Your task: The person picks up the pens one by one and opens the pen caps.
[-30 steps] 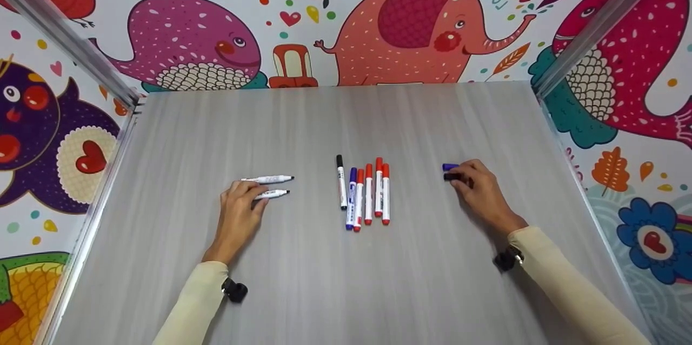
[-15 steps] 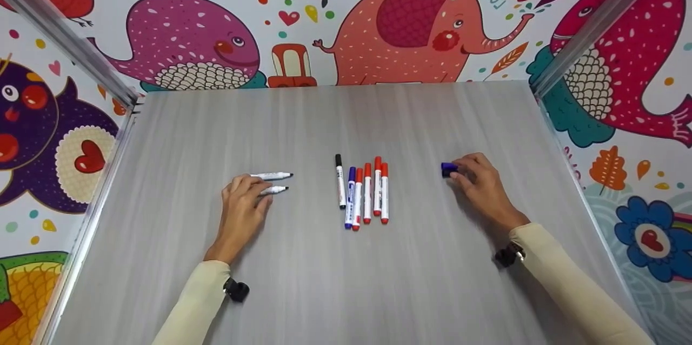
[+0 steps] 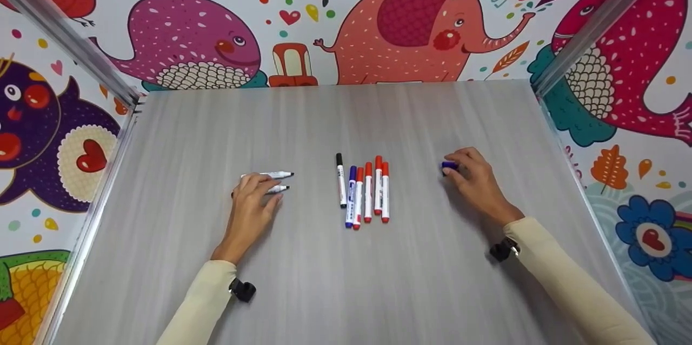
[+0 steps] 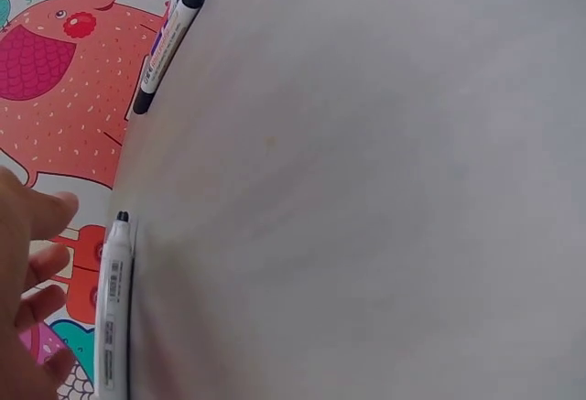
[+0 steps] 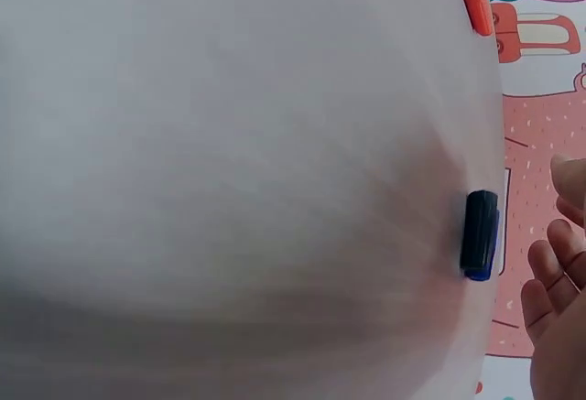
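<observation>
Two uncapped white markers lie on the grey table (image 3: 346, 280) at the left: the far one (image 3: 273, 174) and the near one (image 3: 279, 188). My left hand (image 3: 264, 187) rests over their rear ends with relaxed fingers. In the left wrist view the fingers (image 4: 37, 263) lie beside a marker (image 4: 114, 313) without gripping it. At the right, my right hand (image 3: 458, 167) touches a blue cap (image 3: 448, 165); a black cap sits mostly hidden under the fingers. In the right wrist view the stacked caps (image 5: 480, 235) lie just clear of the loosely curled fingers (image 5: 549, 290).
A row of capped markers lies mid-table: one black (image 3: 340, 180), one blue (image 3: 351, 196) and several red (image 3: 378, 185). Metal frame posts (image 3: 65, 37) stand at the back corners. Patterned walls enclose the table on three sides.
My left hand slid right and forward, further onto the two uncapped markers. My right hand edged forward over the caps, covering most of the black one.
</observation>
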Motion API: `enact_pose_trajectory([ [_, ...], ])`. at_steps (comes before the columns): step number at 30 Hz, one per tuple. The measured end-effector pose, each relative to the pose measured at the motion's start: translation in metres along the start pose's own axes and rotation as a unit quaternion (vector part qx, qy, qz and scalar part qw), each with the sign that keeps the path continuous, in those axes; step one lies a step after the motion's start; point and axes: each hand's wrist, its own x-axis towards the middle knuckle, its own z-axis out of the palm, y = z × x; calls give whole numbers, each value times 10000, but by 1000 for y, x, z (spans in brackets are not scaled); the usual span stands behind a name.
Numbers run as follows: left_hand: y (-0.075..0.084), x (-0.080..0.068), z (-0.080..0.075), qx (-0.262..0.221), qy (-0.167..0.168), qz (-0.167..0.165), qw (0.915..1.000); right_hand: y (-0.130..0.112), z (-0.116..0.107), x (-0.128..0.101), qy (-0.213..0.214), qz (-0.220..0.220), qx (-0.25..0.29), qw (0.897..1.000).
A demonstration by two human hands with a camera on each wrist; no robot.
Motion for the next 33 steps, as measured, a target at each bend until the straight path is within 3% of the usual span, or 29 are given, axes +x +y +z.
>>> enact_pose_trajectory([
  [7,10,-2,3,-279,-100,-165,9994,-5,6,7,42,-399,75,9992],
  [14,19,-5,7,-412,-135,-329,9985,-12,13,14,-101,-402,147,9990],
  [27,35,-6,22,-641,-123,-115,9978,-17,27,23,-193,-649,193,9975],
  [33,41,-7,32,-755,-197,-62,9969,-21,35,28,-276,-549,157,9980],
])
